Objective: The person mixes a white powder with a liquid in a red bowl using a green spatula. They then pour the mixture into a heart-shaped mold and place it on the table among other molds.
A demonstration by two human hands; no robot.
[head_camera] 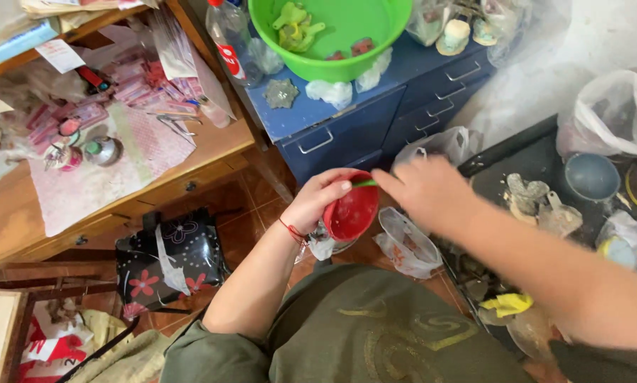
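Over the tiled floor, just above the person's lap, the left hand (317,202) holds a small red bowl (351,211) tipped toward the camera. Thumb lies over the near rim, fingers wrap behind and under; grip is closed on the bowl. Right hand (423,190) sits at the far rim, fingers pinched on a thin green stick (365,184) that pokes into the bowl. That hand is motion-blurred, so the exact finger placement is unclear, but the grip looks closed on the stick.

Handling, my read: bowl looks like thin flexible plastic or rubber, light, walls probably give if squeezed. Inside looks smeared and wet, so likely slick there. Best hold is what's shown: thumb on rim, fingers cupping the outside, which looks dry. One-hand carry looks fine. Stick looks light and stiff; pinch it high, clear of the wet end.

Around it: crumpled clear plastic bags (406,243) hang just below the bowl. Blue drawer cabinet (347,128) stands ahead, carrying a big green basin (332,35) with small green moulded pieces inside. Wooden tabletop (212,145) at left is cluttered with pink packets and small jars. Dark tray (538,159) at right holds a blue cup (592,177) and grey cast-looking pieces.
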